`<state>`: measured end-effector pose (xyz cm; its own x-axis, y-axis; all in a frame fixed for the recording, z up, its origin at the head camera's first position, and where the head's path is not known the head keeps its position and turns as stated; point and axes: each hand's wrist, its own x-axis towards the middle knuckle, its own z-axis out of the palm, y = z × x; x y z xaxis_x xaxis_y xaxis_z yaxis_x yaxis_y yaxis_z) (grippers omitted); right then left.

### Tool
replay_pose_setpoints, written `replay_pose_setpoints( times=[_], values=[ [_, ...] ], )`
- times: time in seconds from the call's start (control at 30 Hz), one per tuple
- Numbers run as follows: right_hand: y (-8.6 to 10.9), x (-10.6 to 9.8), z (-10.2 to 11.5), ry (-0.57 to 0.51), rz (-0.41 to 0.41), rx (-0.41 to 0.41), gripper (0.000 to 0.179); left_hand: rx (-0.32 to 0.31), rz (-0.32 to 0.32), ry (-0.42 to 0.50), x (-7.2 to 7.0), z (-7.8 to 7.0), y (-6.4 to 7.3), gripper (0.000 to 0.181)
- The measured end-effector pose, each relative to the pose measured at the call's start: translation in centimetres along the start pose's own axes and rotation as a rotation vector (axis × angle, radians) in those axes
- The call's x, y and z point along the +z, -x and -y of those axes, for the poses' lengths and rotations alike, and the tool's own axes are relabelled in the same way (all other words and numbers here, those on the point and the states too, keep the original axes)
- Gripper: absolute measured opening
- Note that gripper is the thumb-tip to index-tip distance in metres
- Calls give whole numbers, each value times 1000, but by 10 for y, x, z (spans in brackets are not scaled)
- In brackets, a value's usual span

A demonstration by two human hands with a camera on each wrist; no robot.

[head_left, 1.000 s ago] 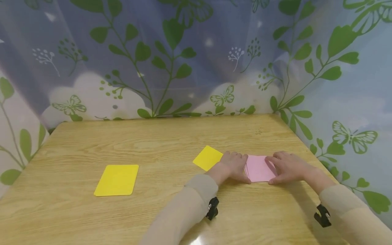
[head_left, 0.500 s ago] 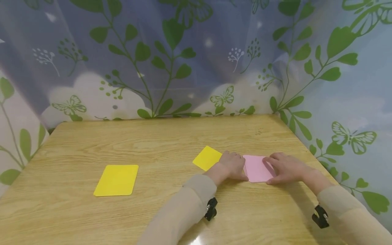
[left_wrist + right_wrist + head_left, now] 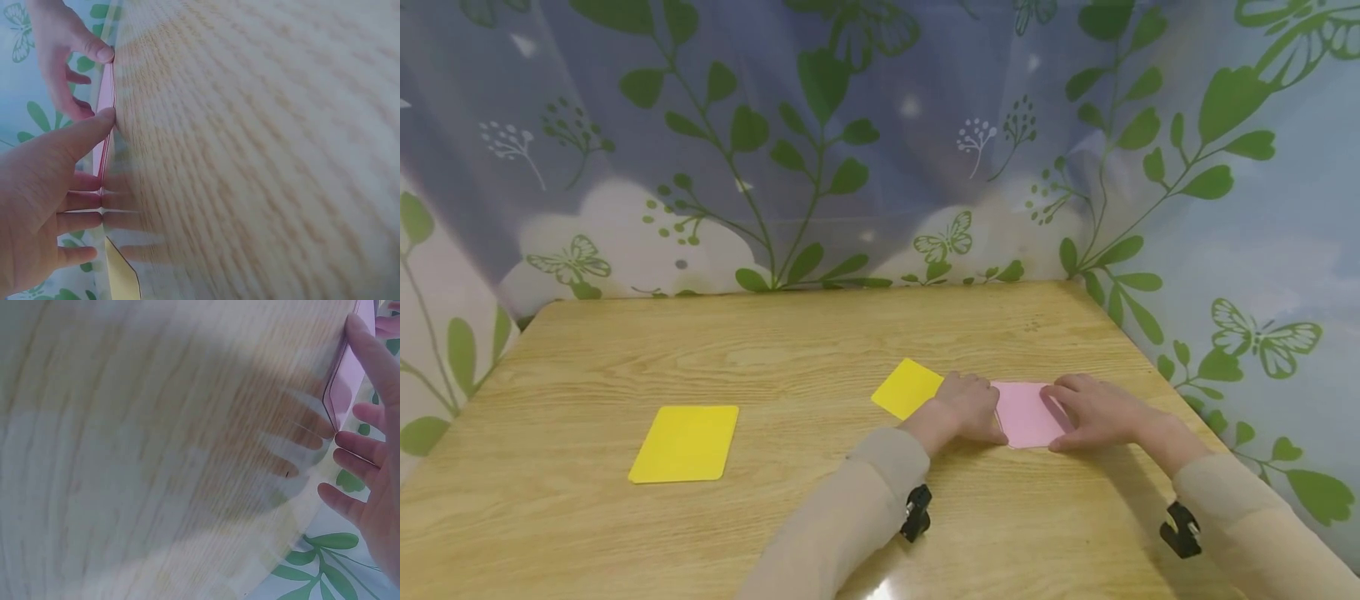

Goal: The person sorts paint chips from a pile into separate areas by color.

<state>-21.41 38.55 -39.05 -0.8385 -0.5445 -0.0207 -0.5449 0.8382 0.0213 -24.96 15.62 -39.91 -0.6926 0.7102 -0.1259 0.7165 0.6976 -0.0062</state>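
A stack of pink square cards lies flat on the wooden table, between both hands. My left hand holds its left side, the thumb at the near left corner and the fingers along the left edge. At the opposite side, my right hand grips the stack with its thumb at the near right corner and a fingertip over the far part. The left wrist view shows thin layered edges on the pink stack. A yellow square card lies just left of my left hand, one corner hidden behind it.
Farther left on the table lies another yellow card pile with rounded corners. A patterned curtain with leaves and butterflies hangs along the table's back and right edges. Black wrist mounts sit under both sleeves.
Both hands and the pink stack have shifted slightly left. The fanned left edges of the pink cards now look more even. The yellow cards stay in place.
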Motion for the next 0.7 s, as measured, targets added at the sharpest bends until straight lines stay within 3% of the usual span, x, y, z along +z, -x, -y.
replay_pose_setpoints(
  times=[0.3, 0.53, 0.7],
  values=[
    [-2, 2, 3, -5, -23, -5, 77, 10, -1, -4, -3, 3, 5, 53],
    [-9, 0, 6, 27, -84, -4, 71, 4, -7, -51, -2, 21, 10, 57],
    [-16, -8, 15, 14, -62, 40, 71, 5, -42, -64, -4, 34, 17, 61]
  ],
)
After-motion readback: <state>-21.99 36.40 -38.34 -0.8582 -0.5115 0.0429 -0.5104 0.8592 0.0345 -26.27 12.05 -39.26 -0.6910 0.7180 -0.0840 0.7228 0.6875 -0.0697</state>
